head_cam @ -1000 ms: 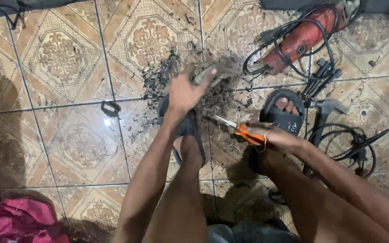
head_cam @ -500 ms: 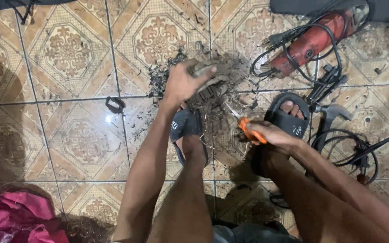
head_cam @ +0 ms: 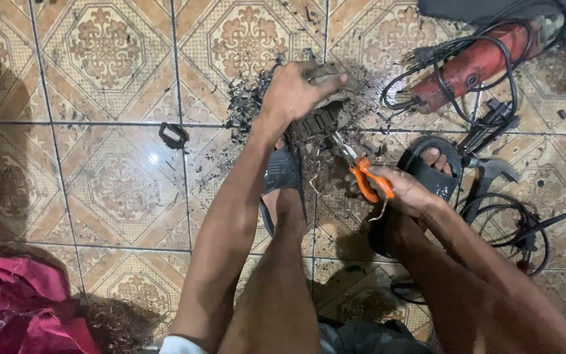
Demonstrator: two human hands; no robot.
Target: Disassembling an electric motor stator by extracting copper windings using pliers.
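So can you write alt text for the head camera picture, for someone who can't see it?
Seen from above, a person's left hand presses on a dirty, dark lump on a patterned tile floor, while the right hand holds orange-handled pliers pointed at it. Dark scraps lie around it, a red power tool with black cable lies nearby, and both feet wear dark sandals.

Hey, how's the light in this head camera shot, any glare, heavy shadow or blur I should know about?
Head view: a bright glare spot shines on the glossy floor tile beside the small black ring; deep shadow darkens the left edge above the pink cloth; the left hand on the dusty lump and the right hand with the orange pliers look reasonably sharp, with little motion blur.
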